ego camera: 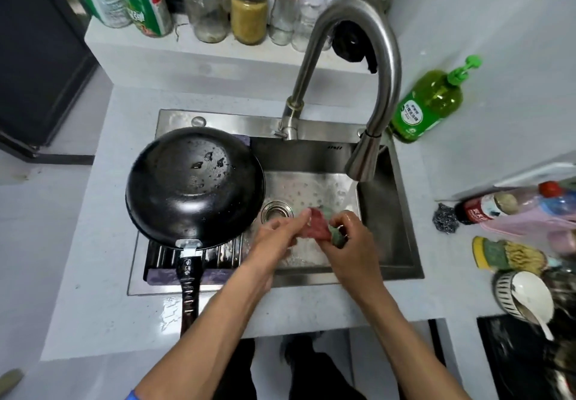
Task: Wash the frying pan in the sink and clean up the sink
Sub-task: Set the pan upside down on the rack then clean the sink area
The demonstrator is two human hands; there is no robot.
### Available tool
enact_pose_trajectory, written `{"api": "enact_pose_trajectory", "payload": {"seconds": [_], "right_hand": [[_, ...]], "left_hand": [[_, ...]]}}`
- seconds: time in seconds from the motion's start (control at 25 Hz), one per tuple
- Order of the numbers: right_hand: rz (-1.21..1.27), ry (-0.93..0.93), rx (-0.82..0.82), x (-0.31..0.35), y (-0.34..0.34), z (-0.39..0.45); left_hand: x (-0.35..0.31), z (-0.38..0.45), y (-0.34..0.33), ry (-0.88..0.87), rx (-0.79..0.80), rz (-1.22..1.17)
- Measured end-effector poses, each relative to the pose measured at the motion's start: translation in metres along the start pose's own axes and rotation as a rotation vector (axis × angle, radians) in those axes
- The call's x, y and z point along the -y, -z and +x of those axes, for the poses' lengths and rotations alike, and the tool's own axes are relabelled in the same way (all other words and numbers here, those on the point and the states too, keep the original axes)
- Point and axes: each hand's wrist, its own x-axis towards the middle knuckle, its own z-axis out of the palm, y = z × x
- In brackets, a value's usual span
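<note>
Black and wet, the frying pan [194, 183] sits upside down on a dark rack [193, 262] over the sink's [389, 212] 9 o'clock side, its handle pointing to 6 o'clock over the desk [93, 275]. Over the basin, both hands work one red-and-green cloth [324, 225] — the left hand [274, 237] pinches its red end, the right hand [355, 237] curls around the green end. At 12 o'clock the steel faucet [367, 87] arches over — green soap bottle [427, 103] at 2 o'clock.

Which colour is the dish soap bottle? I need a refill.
Green dish soap bottle, clearest in the head view.
</note>
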Motion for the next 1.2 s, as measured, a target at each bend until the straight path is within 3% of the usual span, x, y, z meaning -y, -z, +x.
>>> {"api": "enact_pose_trajectory", "payload": {"seconds": [0.04, 0.12, 0.16, 0.28, 0.36, 0.44, 0.6, 0.72, 0.84, 0.96, 1.04, 1.12, 1.2], "right_hand": [[-0.1, 0.117, 0.043, -0.004, 0.004, -0.005], [-0.09, 0.235, 0.207, -0.015, 0.015, -0.016], [0.036, 0.192, 0.226, -0.019, 0.024, -0.022], [0.502, -0.204, 0.024, -0.035, 0.045, -0.026], [0.654, -0.403, 0.124, -0.053, 0.051, -0.024], [0.739, -0.467, 0.131, -0.061, 0.05, -0.023], [0.999, -0.482, -0.055, -0.088, 0.071, -0.037], [1.324, -0.56, 0.06, -0.124, 0.102, -0.043], [1.344, -0.586, 0.167, -0.155, 0.124, -0.052], [1.499, -0.42, 0.231, -0.181, 0.14, -0.058], [1.584, -0.418, 0.222, -0.192, 0.15, -0.061], [1.54, -0.455, 0.205, -0.203, 0.158, -0.06], [1.328, -0.474, 0.194, -0.211, 0.172, -0.063]], "left_hand": [[0.006, -0.003, -0.01, 0.043, 0.118, -0.073], [0.016, -0.008, -0.028, 0.062, 0.183, -0.275], [0.02, -0.008, -0.035, 0.055, 0.173, -0.386], [0.027, -0.009, -0.054, -0.022, 0.186, -0.571], [0.03, -0.014, -0.068, -0.088, 0.225, -0.508], [0.035, -0.018, -0.081, -0.129, 0.209, -0.441], [0.047, -0.023, -0.119, -0.303, -0.104, -0.108], [0.057, -0.026, -0.136, -0.384, -0.12, 0.016], [0.067, -0.025, -0.151, -0.463, -0.112, 0.153], [0.076, -0.022, -0.166, -0.538, -0.115, 0.275], [0.083, -0.021, -0.173, -0.553, -0.089, 0.301], [0.092, -0.019, -0.178, -0.567, -0.092, 0.297], [0.104, -0.019, -0.184, -0.555, -0.126, 0.274]]}}
